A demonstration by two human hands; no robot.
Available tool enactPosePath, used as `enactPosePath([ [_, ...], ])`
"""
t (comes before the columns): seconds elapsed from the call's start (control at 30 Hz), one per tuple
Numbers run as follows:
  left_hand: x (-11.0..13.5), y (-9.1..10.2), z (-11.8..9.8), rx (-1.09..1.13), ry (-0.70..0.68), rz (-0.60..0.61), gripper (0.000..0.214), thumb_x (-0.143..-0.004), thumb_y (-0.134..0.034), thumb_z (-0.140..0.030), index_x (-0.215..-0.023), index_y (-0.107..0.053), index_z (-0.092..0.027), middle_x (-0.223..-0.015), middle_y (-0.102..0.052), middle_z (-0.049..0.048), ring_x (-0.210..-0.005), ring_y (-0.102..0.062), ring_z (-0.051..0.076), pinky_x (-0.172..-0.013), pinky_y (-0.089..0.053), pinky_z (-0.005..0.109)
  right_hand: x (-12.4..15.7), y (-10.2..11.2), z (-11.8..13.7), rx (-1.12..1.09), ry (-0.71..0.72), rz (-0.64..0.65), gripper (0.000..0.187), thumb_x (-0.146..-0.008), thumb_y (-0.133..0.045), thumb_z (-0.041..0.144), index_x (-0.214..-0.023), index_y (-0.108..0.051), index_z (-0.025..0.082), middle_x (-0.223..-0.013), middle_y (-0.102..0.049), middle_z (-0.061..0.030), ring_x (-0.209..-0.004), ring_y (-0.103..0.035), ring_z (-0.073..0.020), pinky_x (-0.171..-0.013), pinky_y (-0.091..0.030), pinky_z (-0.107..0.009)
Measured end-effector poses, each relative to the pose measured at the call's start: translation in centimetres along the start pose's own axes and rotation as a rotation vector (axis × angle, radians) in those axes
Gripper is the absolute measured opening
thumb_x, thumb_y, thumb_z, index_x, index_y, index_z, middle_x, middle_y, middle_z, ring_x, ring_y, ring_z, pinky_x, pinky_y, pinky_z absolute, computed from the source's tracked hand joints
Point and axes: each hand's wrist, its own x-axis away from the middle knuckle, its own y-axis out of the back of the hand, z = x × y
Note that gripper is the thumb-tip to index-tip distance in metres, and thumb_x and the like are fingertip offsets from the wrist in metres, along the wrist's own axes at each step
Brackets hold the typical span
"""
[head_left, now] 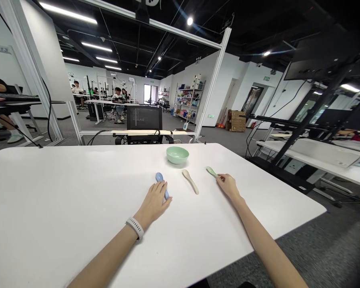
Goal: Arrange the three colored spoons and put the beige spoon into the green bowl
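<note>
Three spoons lie on a white table [63,192] in front of a pale green bowl [177,155]. My left hand [154,202] rests over the handle of the blue spoon [160,177], fingers closed on it; the spoon's head pokes out beyond the fingertips. My right hand [228,185] pinches the handle end of the green spoon [211,171], which still lies on the table. A cream spoon [190,181] sits untouched between the two hands. A white watch band circles my left wrist.
The table's right edge drops off near my right forearm. Beyond the far edge stand a black chair [144,120], a metal frame post [211,88], shelving and other desks where people sit. A dark stand and white benches fill the right side.
</note>
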Motion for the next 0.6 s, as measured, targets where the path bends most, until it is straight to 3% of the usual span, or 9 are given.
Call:
enactPosePath([
  [0.6, 0.00, 0.16, -0.11, 0.004, 0.001, 0.001, 0.064, -0.101, -0.043, -0.050, -0.155, -0.043, -0.016, -0.161, -0.052, 0.0178, -0.153, -0.044, 0.033, -0.126, -0.036, 0.056, -0.15, -0.47, -0.61, 0.004, -0.006, 0.004, 0.041, -0.084, -0.058, 0.045, -0.096, -0.080, 0.013, -0.096, -0.076, -0.0158, -0.087, -0.067, -0.0276, -0.088, -0.052, -0.039],
])
